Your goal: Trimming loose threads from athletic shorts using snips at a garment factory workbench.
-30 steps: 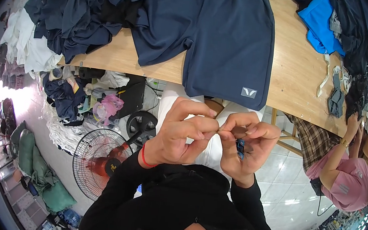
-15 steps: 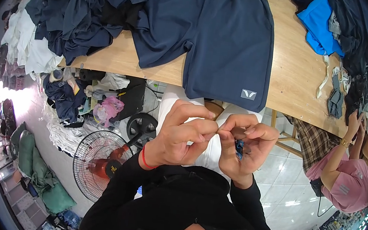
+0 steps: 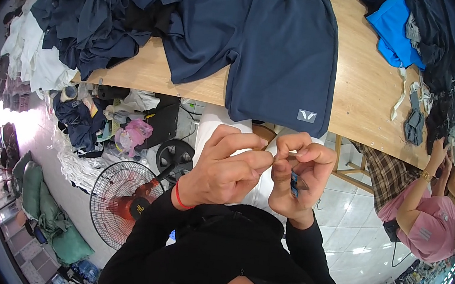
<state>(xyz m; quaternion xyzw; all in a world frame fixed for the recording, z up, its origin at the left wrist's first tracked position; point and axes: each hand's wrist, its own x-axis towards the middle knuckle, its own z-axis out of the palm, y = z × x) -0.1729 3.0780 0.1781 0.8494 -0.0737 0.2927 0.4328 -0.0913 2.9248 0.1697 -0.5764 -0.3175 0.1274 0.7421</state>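
1. Change since the earlier frames: very little. Both hands stay raised together below the table edge; the fingertips have drawn slightly closer, and the small blue item has stayed in the right palm. Shorts and piles unmoved.
2. Wooden table (image 3: pixel 356 95): runs across the top of the view, its near edge just above the hands.
3. Heap of dark clothes (image 3: pixel 96 9): covers the table's left end, partly draped over the edge.
4. Navy shorts (image 3: pixel 272 40): lie flat on the table, one leg hanging over the near edge, with a small grey patch near the hem. Just above the hands, not touching them.
5. Another person in a pink shirt (image 3: pixel 431 221): at the right rim, arms raised towards the table's far end.
6. Red floor fan (image 3: pixel 120 194): on the floor, lower left of the hands.
7. Left hand (image 3: pixel 224 169): fingers curled, thumb and forefinger pinched narrow, tips meeting the right hand's. What it pinches is too small to tell. Red band on the wrist.
8. Right hand (image 3: pixel 299 178): fingers curled in, thumb against forefinger, closed around the small blue item.
9. Small blue item (image 3: pixel 294 184): tucked between right palm and curled fingers; kind cannot be told.
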